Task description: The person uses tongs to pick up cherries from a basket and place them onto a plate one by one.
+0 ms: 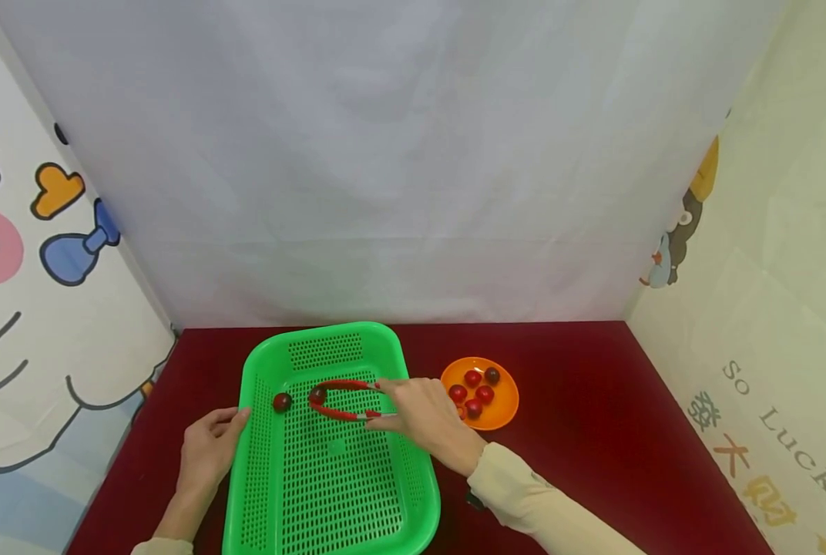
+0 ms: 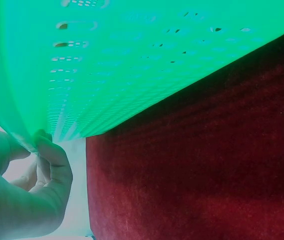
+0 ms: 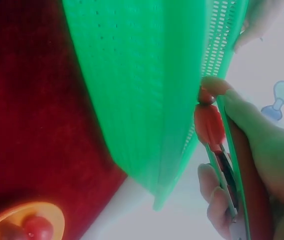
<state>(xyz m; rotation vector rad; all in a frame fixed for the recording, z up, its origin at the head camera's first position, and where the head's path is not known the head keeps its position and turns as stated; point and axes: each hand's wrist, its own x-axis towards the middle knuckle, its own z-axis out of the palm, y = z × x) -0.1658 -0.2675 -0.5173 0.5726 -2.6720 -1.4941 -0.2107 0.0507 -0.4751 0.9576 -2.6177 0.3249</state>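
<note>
My left hand [image 1: 208, 451] pinches the left rim of a green plastic basket [image 1: 413, 455] between thumb and curled fingers, as the left wrist view also shows. In my right hand [image 1: 427, 416] is a pair of red-and-metal tongs [image 1: 344, 416], reaching over the basket's right side. A small round dark red fruit [image 1: 318, 395] sits between the tong tips, inside the basket. Just left of it, another dark red fruit [image 1: 282, 401] lies on the perforated floor. Seen from the right wrist, the tongs [image 3: 209, 125] are gripped along their arms.
An orange plate [image 1: 506, 412] with several small round red fruits [image 1: 474, 407] stands right of the basket, partly behind my right hand. Dark red cloth [image 1: 593, 432] covers the table. A pale curtain [image 1: 413, 193] hangs behind, with printed panels at both sides.
</note>
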